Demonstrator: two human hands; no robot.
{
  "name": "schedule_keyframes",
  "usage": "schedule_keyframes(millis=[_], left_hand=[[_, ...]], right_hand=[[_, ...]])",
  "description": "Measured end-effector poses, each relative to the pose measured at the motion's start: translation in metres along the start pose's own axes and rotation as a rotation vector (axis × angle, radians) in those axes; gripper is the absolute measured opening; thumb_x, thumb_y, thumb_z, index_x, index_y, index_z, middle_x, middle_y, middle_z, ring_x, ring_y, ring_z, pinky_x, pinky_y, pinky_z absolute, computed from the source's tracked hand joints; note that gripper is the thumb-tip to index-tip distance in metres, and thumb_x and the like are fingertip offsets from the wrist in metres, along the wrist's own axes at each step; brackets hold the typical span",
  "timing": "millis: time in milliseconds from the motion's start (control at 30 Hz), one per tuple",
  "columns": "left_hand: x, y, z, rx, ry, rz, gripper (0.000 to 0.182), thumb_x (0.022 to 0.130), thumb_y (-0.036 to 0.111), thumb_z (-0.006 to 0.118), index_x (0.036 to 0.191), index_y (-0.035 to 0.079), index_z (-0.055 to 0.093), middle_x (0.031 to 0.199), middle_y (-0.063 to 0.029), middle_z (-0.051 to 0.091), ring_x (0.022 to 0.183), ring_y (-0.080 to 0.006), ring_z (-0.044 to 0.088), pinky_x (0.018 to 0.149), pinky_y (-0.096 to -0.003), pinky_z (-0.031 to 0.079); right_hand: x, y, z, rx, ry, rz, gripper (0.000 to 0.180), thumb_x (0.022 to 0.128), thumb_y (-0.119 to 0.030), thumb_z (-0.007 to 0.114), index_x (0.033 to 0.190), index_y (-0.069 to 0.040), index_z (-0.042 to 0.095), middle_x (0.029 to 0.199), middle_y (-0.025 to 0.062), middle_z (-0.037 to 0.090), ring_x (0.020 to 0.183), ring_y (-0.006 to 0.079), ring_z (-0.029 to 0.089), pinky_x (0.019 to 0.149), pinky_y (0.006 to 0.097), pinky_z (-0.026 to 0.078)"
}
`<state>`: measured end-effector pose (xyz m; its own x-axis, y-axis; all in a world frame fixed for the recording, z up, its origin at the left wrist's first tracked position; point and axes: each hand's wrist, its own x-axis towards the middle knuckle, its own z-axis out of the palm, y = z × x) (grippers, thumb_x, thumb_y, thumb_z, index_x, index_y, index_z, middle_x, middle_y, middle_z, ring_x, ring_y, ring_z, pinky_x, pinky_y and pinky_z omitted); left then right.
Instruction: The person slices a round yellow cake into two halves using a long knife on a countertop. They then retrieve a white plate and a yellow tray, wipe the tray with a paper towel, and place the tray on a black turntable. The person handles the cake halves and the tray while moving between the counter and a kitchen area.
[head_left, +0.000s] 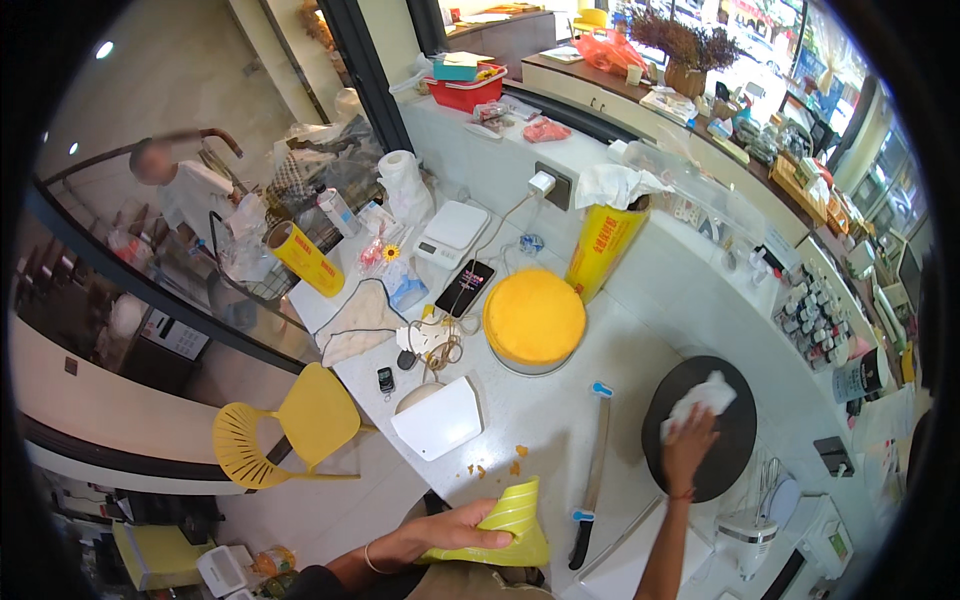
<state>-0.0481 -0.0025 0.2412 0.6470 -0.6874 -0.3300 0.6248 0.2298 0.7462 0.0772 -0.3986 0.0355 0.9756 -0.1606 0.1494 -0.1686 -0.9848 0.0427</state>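
My left hand (461, 531) grips a yellow-green, white-striped flexible sheet or bag (523, 521) at the counter's near edge. Over on the right, my right hand (688, 448) presses a crumpled white tissue (711, 394) against a round black cake turntable (733, 454). Between my hands lies a long serrated-type knife (598, 450) with a black handle and blue clips at both ends of its blade. A round yellow sponge cake (534, 315) rests on a metal base farther back. Orange-yellow crumbs (515, 468) are scattered just beyond my left hand.
A white scraper-like board (439, 420), a phone (465, 288) with a cable, and a kitchen scale (451, 234) stand left of the cake. At right are a hand mixer (746, 536) and a white tray (645, 551). A person (191, 191) is behind the glass.
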Motion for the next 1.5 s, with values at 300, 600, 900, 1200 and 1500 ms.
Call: schedule_keyframes(millis=[300,600,900,1200,1500], left_hand=[[0.005,-0.011,-0.008,0.110,-0.122,0.072,0.049,0.091,0.032,0.060,0.124,0.000,0.045,0.112,-0.0031,0.053,0.102,-0.0118,0.047,0.089,-0.0274,0.039],[0.000,-0.011,0.002,0.144,-0.067,0.018,0.054,0.091,0.028,0.060,0.132,-0.001,0.040,0.122,-0.0070,0.052,0.111,-0.0140,0.048,0.095,-0.0298,0.039],[0.001,-0.003,0.014,-0.021,0.084,-0.048,0.053,0.088,0.024,0.063,0.130,-0.001,0.042,0.121,-0.0066,0.053,0.112,-0.0143,0.049,0.095,-0.0294,0.039],[0.013,-0.009,0.015,0.167,0.003,0.042,0.059,0.092,0.031,0.059,0.135,-0.002,0.035,0.125,-0.0085,0.049,0.116,-0.0164,0.045,0.099,-0.0308,0.036],[0.011,-0.004,0.011,0.148,0.007,-0.030,0.054,0.091,0.035,0.059,0.129,0.000,0.040,0.118,-0.0052,0.050,0.111,-0.0131,0.044,0.094,-0.0286,0.037]], right_hand=[[0.015,0.057,-0.011,-0.227,-0.092,0.468,0.057,0.095,-0.039,0.041,0.144,-0.013,0.028,0.147,0.0161,0.027,0.138,0.0326,0.022,0.102,0.0641,0.022],[-0.007,0.032,-0.010,0.047,0.127,0.114,0.060,0.090,-0.037,0.047,0.142,-0.010,0.032,0.146,0.0186,0.029,0.136,0.0342,0.027,0.106,0.0607,0.018],[0.041,-0.039,0.012,0.167,0.112,0.021,0.057,0.090,-0.040,0.045,0.140,-0.013,0.036,0.146,0.0149,0.031,0.138,0.0307,0.023,0.103,0.0664,0.016],[0.081,0.032,0.005,-0.006,0.054,0.438,0.056,0.092,-0.045,0.044,0.141,-0.019,0.034,0.146,0.0147,0.031,0.136,0.0321,0.026,0.098,0.0690,0.023],[-0.020,0.047,-0.017,0.073,0.041,0.423,0.061,0.091,-0.044,0.046,0.143,-0.015,0.031,0.147,0.0161,0.029,0.135,0.0366,0.027,0.105,0.0604,0.021]])
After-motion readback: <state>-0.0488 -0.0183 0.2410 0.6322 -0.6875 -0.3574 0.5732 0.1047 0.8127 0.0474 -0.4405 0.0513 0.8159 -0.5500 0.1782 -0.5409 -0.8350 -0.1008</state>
